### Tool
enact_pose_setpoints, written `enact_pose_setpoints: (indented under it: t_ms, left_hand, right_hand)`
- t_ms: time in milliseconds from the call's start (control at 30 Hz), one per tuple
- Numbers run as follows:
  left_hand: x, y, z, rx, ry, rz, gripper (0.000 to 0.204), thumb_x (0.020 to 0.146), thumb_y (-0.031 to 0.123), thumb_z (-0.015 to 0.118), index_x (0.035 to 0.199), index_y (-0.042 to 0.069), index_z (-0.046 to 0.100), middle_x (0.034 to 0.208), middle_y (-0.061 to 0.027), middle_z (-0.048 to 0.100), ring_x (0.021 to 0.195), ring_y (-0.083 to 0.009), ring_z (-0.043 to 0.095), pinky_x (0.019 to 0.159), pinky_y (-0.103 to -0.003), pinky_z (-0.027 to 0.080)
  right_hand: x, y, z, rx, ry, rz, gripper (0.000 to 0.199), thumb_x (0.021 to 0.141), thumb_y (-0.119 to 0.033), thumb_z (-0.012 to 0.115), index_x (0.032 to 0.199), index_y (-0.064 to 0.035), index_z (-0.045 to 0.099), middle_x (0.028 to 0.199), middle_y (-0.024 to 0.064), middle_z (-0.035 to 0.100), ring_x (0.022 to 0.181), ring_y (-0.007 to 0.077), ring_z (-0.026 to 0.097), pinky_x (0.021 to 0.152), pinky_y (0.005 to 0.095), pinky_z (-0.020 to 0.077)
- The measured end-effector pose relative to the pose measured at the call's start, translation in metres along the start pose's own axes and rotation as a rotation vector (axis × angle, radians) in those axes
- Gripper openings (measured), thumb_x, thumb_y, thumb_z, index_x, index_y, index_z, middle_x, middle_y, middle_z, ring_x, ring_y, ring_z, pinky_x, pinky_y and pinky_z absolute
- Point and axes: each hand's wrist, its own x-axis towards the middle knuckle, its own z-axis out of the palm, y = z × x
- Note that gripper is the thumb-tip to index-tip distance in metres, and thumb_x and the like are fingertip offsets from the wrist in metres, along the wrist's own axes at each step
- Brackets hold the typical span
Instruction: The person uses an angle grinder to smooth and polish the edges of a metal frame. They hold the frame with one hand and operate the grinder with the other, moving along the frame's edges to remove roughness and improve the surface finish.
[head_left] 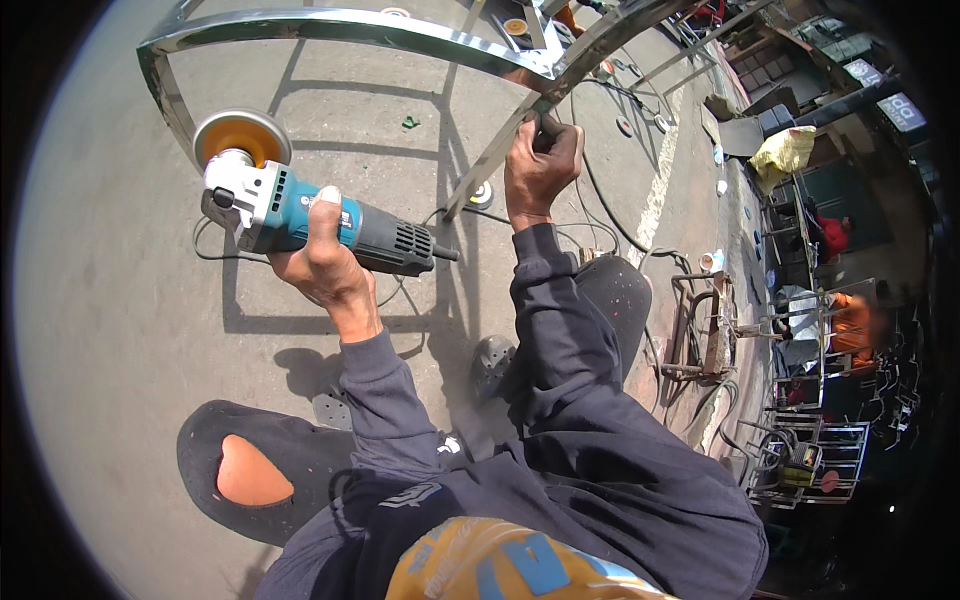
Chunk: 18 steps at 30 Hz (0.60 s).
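Note:
An angle grinder point(290, 208), teal and black with a silver head, is in my left hand point(328, 262), the thumb on top of its body. Its round disc point(240, 138) has an orange-yellow face and sits at the upper left, beside a leg of a shiny metal frame point(360, 28). My right hand point(543, 168) is closed, knuckles up, against the frame's near leg just below the corner joint. A small dark bit shows at its fingertips; what it is I cannot make out. The frame stands on the concrete before my bent knees.
Black cables point(605, 195) snake over the concrete on the right. A rusty metal stand point(705, 325) is beside my right knee. Discs point(482, 193) and a green scrap point(410, 122) lie on the ground. Farther right are a person in orange point(850, 328), more metal frames and a yellow sack point(783, 155).

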Motion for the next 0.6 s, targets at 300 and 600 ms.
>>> enact_pose_setpoints:
  t_ms: [300,600]
  left_hand:
    - [0.002,-0.005,-0.001,0.016,-0.050,0.040,0.044,0.074,0.014,0.073,0.114,0.004,0.059,0.101,-0.0047,0.057,0.088,-0.0177,0.063,0.083,-0.036,0.057]
    - [0.008,-0.003,-0.004,0.029,-0.026,0.058,0.047,0.075,0.013,0.073,0.118,0.003,0.058,0.103,-0.0056,0.058,0.088,-0.0184,0.063,0.082,-0.036,0.057]
  right_hand:
    - [0.020,-0.002,0.001,-0.091,0.112,-0.547,0.014,0.080,0.003,0.073,0.087,0.0004,0.061,0.081,0.0127,0.055,0.070,0.0279,0.060,0.057,0.0393,0.0502]
    - [0.023,-0.015,0.002,-0.042,0.108,-0.372,0.012,0.083,0.000,0.072,0.085,0.0008,0.060,0.076,0.0110,0.053,0.067,0.0262,0.055,0.057,0.0386,0.0449]
